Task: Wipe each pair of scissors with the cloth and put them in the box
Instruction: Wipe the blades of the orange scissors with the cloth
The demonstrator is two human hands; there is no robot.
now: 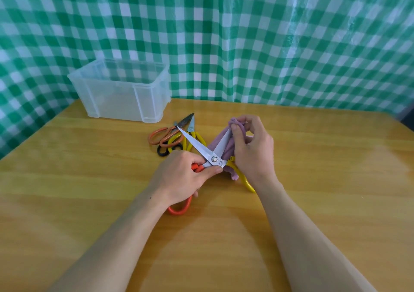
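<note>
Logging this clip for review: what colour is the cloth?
The cloth is pale purple; it shows best in the head view.

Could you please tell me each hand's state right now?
Left hand: closed, holding the orange-handled scissors.
Right hand: closed, pinching the purple cloth around one blade.

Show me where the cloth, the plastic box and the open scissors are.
cloth [217, 141]: head view, on the purple fold left of the wrapped blade.
plastic box [116, 98]: head view, on its front wall.
open scissors [214, 158]: head view, on the pivot screw.
</note>
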